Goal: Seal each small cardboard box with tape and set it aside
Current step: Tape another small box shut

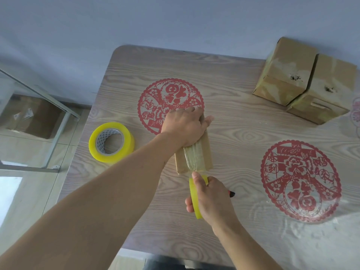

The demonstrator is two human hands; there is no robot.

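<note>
A small brown cardboard box (202,152) lies in the middle of the wooden table (243,133). My left hand (185,125) presses down on its far end, fingers over the far edge. A strip of clear tape (192,158) runs along the top of the box toward me. My right hand (210,199) grips a yellow tape roll (195,197) just in front of the box's near edge, thumb at the point where the tape leaves the box. A dark red-tipped object (231,194) pokes out from behind this hand.
A second yellow tape roll (111,142) lies flat to the left of the box. Two taped cardboard boxes (303,80) stand at the far right corner. Red paper-cut decorations (301,180) lie on the tabletop. A glass-and-metal frame (48,106) stands left of the table.
</note>
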